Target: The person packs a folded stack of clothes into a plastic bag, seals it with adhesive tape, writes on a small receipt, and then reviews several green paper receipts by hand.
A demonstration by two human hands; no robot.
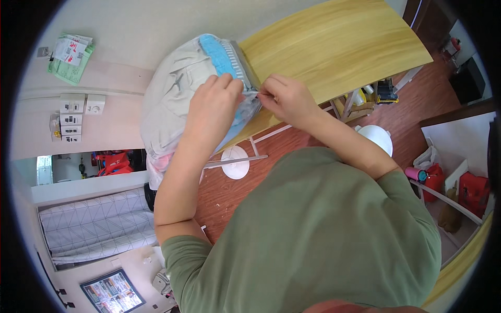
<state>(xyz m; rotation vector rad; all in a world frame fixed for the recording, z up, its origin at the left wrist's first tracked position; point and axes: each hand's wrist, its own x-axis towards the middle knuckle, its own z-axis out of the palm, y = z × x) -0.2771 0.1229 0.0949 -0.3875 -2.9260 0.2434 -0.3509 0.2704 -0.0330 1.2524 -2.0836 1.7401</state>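
Observation:
A large clear plastic bag [172,98] stuffed with folded cloth items stands at the left end of the wood-topped table [332,47]. Through the plastic I see off-white fabric, a bright blue piece [217,54] and a striped edge. My left hand [217,103] pinches the bag's plastic near its front right side, with the fingertips partly hidden behind the hand. Just to the right, my right hand [287,98] grips a gathered bit of the same plastic between thumb and fingers. A short stretch of film spans the two hands.
Below the table's front edge are a white round stool [235,162] and metal legs. Another white stool [376,139] stands by my right arm. A shelf at right holds red bags [473,193] and a pink bottle [415,173]. Papers [72,54] hang on the wall.

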